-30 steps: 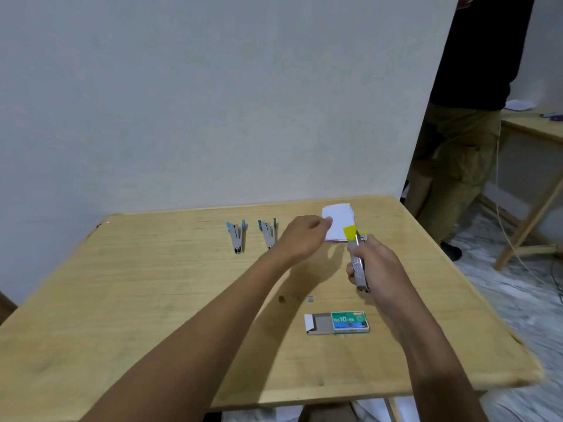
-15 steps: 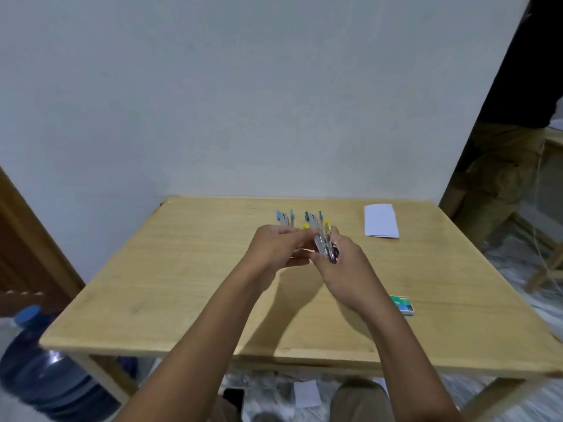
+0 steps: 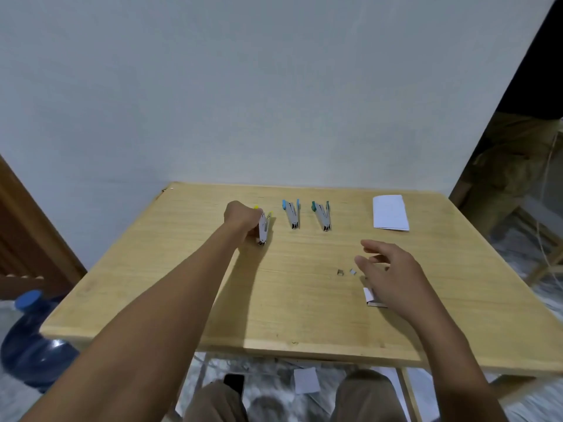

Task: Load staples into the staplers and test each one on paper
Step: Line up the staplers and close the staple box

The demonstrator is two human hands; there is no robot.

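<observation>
We'd swapped the yellow stapler (image 3: 263, 229) into our left hand (image 3: 242, 219), fingers curled round it down at the counter (image 3: 182, 269) (done, probably); our right hand (image 3: 393, 275) hovered over the staple box (image 3: 370, 298), fingers spread

staple box (image 3: 370, 299) — mostly hidden, bystander (image 3: 515, 166) cropped

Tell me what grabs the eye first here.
Three staplers sit in a row at the far side of the table. The left hand grips the yellow stapler at the row's left end, with the blue stapler and green stapler lying free to its right. Nearer, the right hand is open over the staple box, with loose staples just left of it.
</observation>
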